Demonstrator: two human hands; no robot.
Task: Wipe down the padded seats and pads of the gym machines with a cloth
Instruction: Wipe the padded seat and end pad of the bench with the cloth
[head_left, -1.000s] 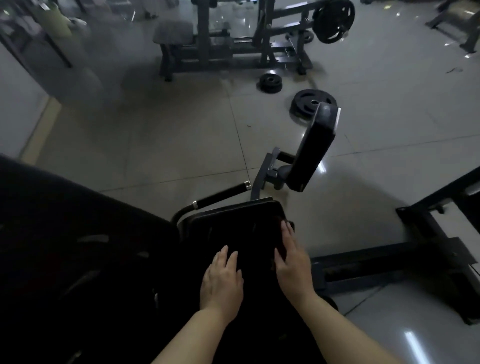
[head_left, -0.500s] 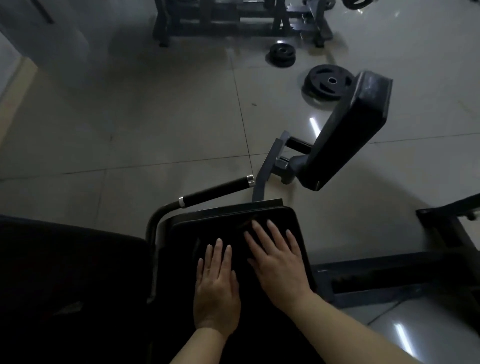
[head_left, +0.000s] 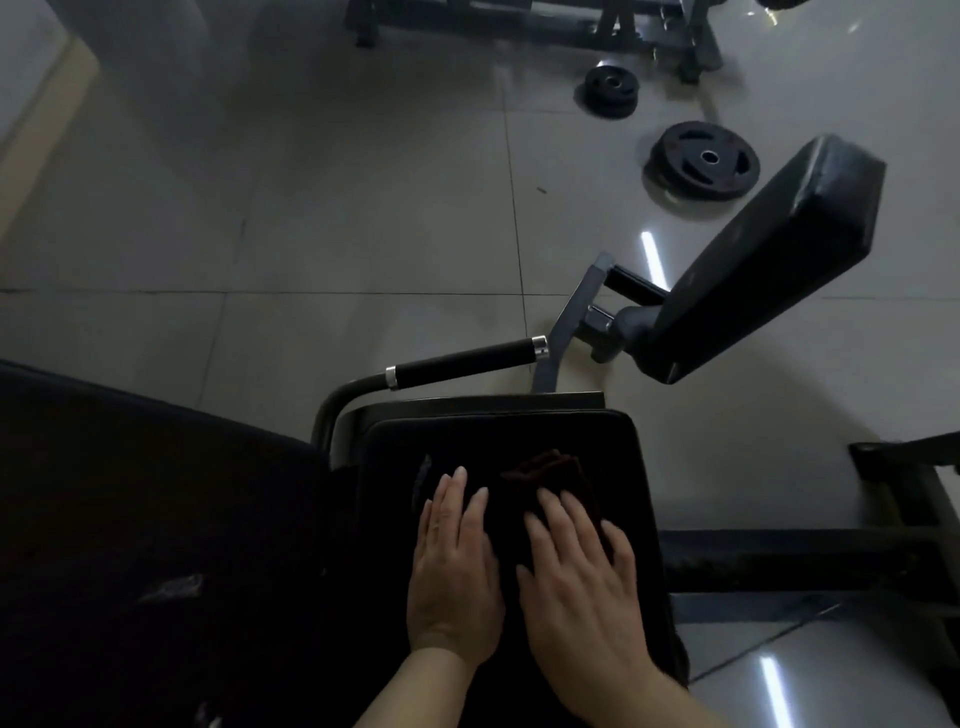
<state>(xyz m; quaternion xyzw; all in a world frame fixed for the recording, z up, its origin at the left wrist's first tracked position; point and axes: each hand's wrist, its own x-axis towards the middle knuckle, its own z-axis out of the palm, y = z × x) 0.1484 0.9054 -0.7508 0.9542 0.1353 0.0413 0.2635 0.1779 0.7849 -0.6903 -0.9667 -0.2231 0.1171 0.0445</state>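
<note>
Your right hand had slid back from the seat pad's far edge, fingers flat on the dark cloth mid-pad; your left hand lay flat beside it, holding nothing.

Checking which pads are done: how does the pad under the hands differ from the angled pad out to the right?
The seat pad lies flat, with the cloth and both hands on it; the angled pad is tilted up on a metal arm, bare. The seat pad looks broad, the angled pad narrower. Both are black and padded.
</note>
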